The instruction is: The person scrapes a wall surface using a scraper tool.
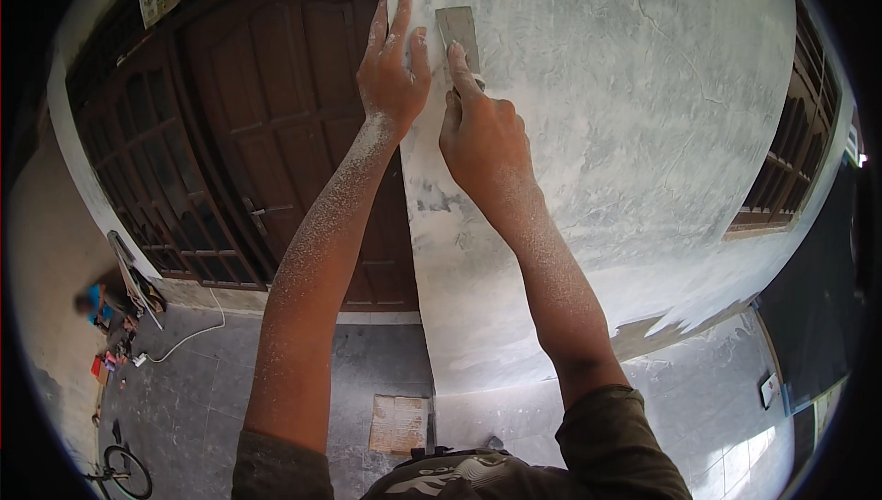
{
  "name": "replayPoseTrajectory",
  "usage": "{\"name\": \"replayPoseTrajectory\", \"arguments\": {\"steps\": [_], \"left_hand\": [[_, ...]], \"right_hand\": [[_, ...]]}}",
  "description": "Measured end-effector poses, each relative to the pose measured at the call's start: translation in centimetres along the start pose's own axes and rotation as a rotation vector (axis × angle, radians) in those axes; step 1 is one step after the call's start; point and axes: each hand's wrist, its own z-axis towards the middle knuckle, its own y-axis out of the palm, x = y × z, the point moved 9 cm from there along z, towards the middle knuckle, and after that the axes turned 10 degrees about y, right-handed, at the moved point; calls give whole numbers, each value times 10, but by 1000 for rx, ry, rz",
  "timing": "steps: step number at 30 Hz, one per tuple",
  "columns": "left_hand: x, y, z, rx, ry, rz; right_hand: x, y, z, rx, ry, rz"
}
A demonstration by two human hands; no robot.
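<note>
A flat metal putty knife [456, 27] is gripped in my right hand [487, 123], its blade pointing up against the wall [588, 68]. My index finger presses along the blade, and the handle is mostly hidden in my palm. Raised to the left of it, my left hand [393, 78] has its fingers spread at the wall's vertical corner edge and holds nothing. White dust coats both forearms. Grey and white patches of filler cover the wall, and a thin crack runs down its upper right part.
Left of the corner stands a dark brown panelled door [276, 105] with a metal handle. A barred window [781, 146] is on the right. Below, a cardboard piece [399, 424] lies on grey floor tiles; a white cable [197, 330], a bicycle wheel [129, 472] and small items are at left.
</note>
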Motion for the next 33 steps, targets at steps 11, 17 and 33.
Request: {"name": "replayPoseTrajectory", "arguments": {"steps": [11, 17, 33], "left_hand": [[-1, -3, 3, -47, 1, -27], [16, -48, 2, -51, -114, -21], [98, -17, 0, -326, -456, -96]], "right_hand": [[-13, -24, 34, 46, -108, 196], [2, -30, 53, -27, -94, 267], [19, -26, 91, -196, -304, 332]]}}
